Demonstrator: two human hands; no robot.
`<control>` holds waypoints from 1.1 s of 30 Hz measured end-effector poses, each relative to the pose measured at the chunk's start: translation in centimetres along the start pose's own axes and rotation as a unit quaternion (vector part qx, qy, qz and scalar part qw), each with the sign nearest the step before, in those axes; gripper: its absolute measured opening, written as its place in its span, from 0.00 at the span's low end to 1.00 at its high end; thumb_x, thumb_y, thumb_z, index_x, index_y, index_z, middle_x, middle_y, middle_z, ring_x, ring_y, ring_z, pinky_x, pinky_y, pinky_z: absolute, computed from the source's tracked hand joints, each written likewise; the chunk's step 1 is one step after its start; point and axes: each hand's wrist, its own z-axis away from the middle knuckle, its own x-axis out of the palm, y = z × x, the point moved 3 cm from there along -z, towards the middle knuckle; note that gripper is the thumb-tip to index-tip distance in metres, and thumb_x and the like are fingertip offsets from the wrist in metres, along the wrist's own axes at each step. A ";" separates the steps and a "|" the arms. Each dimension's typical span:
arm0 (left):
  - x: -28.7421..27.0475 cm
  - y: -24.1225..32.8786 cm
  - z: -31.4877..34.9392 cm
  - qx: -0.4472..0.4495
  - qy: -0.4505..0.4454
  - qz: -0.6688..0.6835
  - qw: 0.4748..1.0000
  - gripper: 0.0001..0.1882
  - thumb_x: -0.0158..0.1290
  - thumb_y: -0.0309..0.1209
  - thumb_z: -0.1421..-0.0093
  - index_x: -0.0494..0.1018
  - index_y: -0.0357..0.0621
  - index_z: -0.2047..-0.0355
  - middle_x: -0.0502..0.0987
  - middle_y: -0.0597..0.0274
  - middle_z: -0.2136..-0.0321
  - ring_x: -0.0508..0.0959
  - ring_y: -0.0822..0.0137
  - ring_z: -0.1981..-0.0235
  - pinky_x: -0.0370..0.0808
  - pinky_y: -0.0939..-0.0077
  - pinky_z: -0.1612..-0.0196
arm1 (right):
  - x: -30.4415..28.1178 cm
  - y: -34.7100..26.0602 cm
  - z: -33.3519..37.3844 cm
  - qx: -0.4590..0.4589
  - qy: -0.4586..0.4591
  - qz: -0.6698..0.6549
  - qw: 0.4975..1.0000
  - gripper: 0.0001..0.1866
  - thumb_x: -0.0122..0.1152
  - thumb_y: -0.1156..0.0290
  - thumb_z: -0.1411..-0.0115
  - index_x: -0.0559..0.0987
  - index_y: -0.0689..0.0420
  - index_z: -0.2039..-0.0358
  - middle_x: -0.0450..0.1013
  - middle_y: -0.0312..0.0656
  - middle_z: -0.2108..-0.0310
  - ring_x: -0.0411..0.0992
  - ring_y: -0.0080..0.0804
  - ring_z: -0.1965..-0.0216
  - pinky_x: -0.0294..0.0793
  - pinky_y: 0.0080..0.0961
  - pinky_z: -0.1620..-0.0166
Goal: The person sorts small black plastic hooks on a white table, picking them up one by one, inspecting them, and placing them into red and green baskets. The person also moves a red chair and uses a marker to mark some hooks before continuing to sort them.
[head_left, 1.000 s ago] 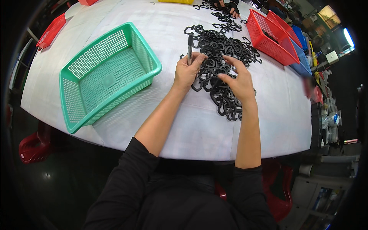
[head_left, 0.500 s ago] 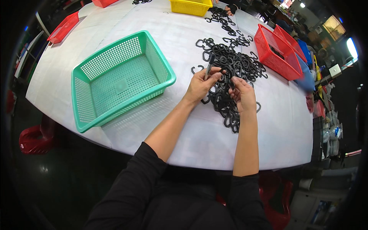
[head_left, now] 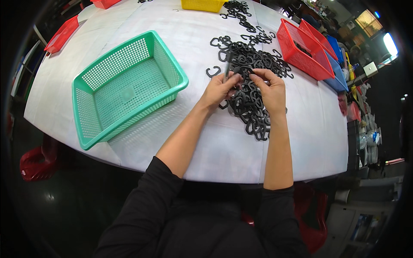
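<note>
Above a pile of black C-shaped hooks [head_left: 249, 103] my two hands work close together. My left hand [head_left: 218, 89] is closed around a slim grey-and-black stick-like tool [head_left: 227, 71] that points up and away; its exact kind does not show. Thumb and fingers of my right hand [head_left: 272, 88] pinch a black hook [head_left: 246, 71], which blends with the dark pile behind it. The left fingertips are close to that hook, but whether they touch it I cannot tell. One loose hook [head_left: 213, 71] lies just left of the pile.
A green perforated basket [head_left: 129, 122] stands at left on the white-covered table [head_left: 215, 159]. Red baskets [head_left: 303, 53] with dark contents and a blue one [head_left: 337, 79] are at right. A yellow basket [head_left: 204, 5] and another red basket [head_left: 62, 35] sit farther off.
My right hand has turned inward, its fingers now reaching over the hook toward the left hand. The tool stays in my left hand. The whole view has shifted slightly.
</note>
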 end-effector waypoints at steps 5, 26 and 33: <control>-3.1 0.6 -0.7 0.013 0.178 -0.418 0.891 0.13 0.52 0.39 0.43 0.74 0.48 0.61 0.74 0.63 0.76 0.72 0.65 0.80 0.70 0.73 0.76 | -2.2 1.9 0.3 0.036 0.033 0.301 0.952 0.14 0.64 0.67 0.51 0.79 0.57 0.63 0.74 0.40 0.65 0.71 0.30 0.60 0.70 0.26 0.59; 0.3 -0.1 0.5 0.091 0.127 -0.292 0.944 0.12 0.54 0.37 0.44 0.76 0.41 0.66 0.74 0.63 0.80 0.71 0.70 0.79 0.68 0.74 0.74 | -4.4 2.8 -0.4 0.060 -0.032 0.002 0.998 0.08 0.64 0.72 0.50 0.80 0.62 0.71 0.74 0.35 0.76 0.69 0.18 0.73 0.66 0.16 0.67; 1.0 -0.1 0.6 0.045 -0.006 -0.170 0.984 0.18 0.58 0.33 0.47 0.73 0.43 0.56 0.70 0.74 0.74 0.68 0.83 0.74 0.65 0.87 0.71 | -2.4 0.7 -0.9 0.090 -0.075 -0.093 0.989 0.08 0.64 0.71 0.48 0.80 0.60 0.68 0.74 0.32 0.77 0.67 0.14 0.77 0.63 0.11 0.75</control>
